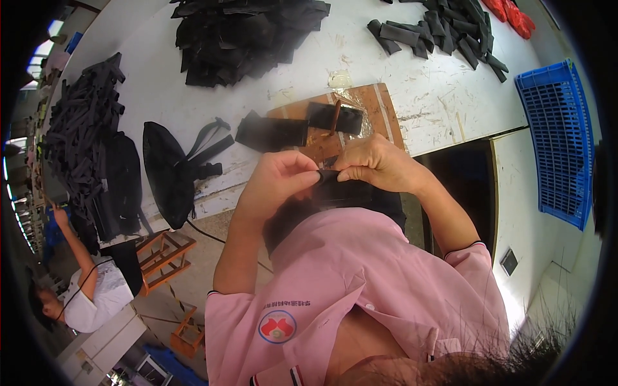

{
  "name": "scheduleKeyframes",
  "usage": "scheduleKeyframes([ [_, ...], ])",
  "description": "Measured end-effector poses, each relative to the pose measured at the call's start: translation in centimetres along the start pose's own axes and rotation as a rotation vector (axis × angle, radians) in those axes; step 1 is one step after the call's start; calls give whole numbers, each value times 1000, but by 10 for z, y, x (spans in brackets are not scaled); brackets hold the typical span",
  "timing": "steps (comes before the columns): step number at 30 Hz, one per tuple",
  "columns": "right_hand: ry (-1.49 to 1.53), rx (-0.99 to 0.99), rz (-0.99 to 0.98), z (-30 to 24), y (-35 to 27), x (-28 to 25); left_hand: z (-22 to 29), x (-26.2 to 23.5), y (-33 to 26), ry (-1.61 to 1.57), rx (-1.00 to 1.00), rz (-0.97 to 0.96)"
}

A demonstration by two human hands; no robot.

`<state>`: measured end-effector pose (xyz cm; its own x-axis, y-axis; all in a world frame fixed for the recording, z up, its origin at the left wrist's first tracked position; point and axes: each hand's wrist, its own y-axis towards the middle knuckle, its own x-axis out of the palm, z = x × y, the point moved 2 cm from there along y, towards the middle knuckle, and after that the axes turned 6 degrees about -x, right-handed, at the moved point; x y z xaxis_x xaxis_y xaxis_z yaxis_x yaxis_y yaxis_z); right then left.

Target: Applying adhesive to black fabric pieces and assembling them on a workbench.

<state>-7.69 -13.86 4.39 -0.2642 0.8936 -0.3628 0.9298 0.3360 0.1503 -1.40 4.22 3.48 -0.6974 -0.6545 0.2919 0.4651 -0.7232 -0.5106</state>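
One black fabric piece (pixel 335 186) pinched between both hands, left (pixel 278 179) and right (pixel 376 162).

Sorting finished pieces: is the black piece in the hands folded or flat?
Folded, it seems: both hands pinch the black piece doubled at its edge.

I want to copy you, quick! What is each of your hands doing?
Left hand: closed, pinching the black fabric piece.
Right hand: closed, pinching the same piece from the other side.

Round red-and-blue emblem (pixel 277 327) on pink shirt chest, red plastic packets (pixel 512 14) at table's far right
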Motion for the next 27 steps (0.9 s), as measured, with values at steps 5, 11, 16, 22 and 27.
scheduleKeyframes([
  [5, -600, -30, 541, -9, -1, 16, -15, 5, 4, -68, 106, 357],
  [11, -133, 35, 609, -11, -4, 38, -25, 35, 9, 13, 429, 489],
  [16, -378, 19, 637, -5, 2, 42, -30, 45, 13, 688, 808, 960],
  [22, 373, 298, 580, 37, -2, 35, -22, 26, 22, -549, 307, 296],
  [27, 1316, 519, 455, 40, -5, 50, -41, 16, 33, -64, 395, 509],
])
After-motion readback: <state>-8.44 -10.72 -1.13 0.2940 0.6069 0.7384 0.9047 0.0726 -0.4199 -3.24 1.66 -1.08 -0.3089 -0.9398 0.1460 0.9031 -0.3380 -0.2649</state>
